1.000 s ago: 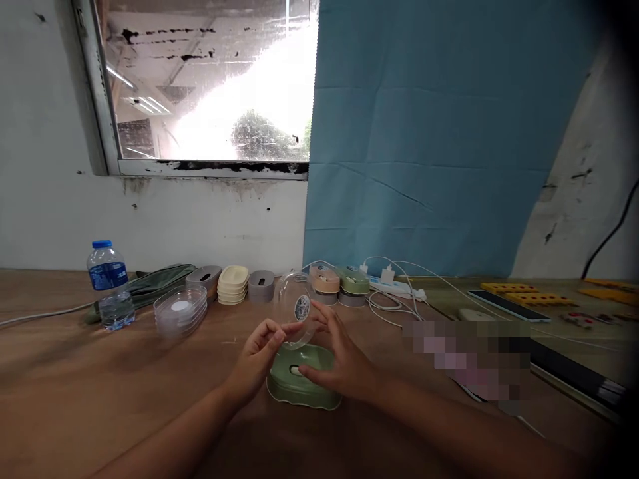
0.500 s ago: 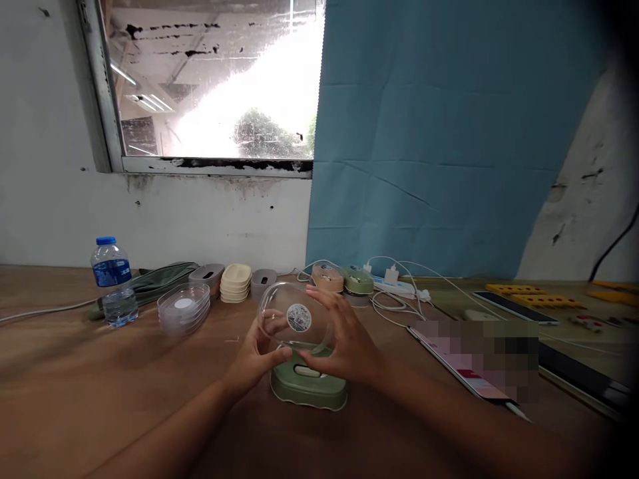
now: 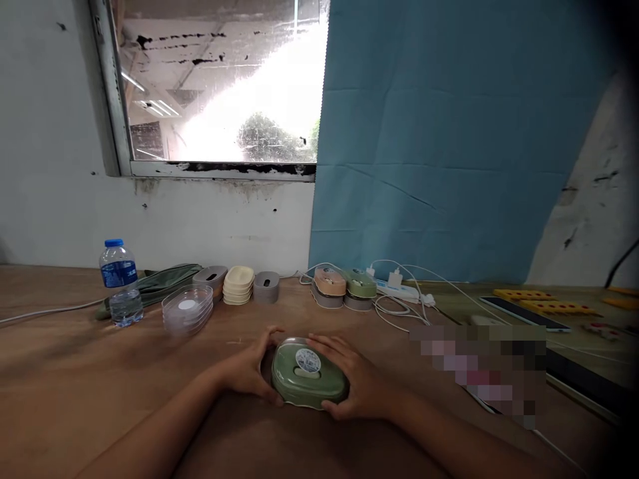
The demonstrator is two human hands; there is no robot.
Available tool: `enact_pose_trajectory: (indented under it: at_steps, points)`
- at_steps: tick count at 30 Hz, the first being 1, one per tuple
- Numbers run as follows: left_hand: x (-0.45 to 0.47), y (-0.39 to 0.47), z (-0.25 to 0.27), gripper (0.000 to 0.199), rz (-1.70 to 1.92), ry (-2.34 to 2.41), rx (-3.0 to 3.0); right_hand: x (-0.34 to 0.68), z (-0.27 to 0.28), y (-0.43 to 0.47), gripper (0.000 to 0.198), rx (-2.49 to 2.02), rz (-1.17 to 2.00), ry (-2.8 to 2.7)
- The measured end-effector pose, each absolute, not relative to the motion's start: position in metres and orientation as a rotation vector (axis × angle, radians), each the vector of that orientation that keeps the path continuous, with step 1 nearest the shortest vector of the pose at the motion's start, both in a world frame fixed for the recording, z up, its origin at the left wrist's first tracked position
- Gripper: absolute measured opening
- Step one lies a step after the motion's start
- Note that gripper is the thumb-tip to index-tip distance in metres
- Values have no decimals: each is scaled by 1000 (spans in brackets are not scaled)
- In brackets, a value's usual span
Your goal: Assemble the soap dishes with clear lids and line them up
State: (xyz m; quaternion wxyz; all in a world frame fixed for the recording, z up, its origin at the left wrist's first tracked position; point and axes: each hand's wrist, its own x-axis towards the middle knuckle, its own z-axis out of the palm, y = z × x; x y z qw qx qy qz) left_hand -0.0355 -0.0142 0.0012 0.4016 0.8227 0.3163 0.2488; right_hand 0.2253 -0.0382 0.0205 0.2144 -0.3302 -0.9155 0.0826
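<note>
A green oval box (image 3: 299,392) with a slot in its top sits on the table in front of me. Over it fits a clear plastic lid (image 3: 327,366) bearing a round patterned sticker. My left hand (image 3: 253,369) curves around the left side, thumb low at the front corner and fingers at the back. From the right, my right hand (image 3: 357,382) grips the lid and box, with its fingers over the back edge and its thumb at the front. Both hands are closed on the lidded box.
Clear lids (image 3: 187,309) are stacked at left beside a water bottle (image 3: 122,286). Behind are cream trays (image 3: 238,286), a grey box (image 3: 266,287), and orange (image 3: 329,283) and green boxes (image 3: 360,285). Cables and a power strip (image 3: 397,289) lie right, near phones (image 3: 524,314).
Both hands have lowered the clear lid from above the green box down onto it. They now surround the box's sides. The view has shifted slightly.
</note>
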Motion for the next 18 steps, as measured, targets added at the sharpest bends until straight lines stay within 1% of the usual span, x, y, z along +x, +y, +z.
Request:
enact_pose_trajectory:
  at_steps: [2, 8, 11, 18]
  points:
    - [-34, -15, 3, 110, 633, 828, 2079, 225, 23, -38, 87, -923, 229, -2561]
    - [-32, -17, 7, 109, 640, 871, 2065, 224, 28, -39, 85, -995, 359, -2541]
    - [-32, -16, 6, 108, 660, 838, 2057, 225, 29, -38, 86, -992, 337, -2564]
    - [-30, -13, -3, 96, 719, 757, 2130, 232, 33, -39, 89, -923, 271, -2614]
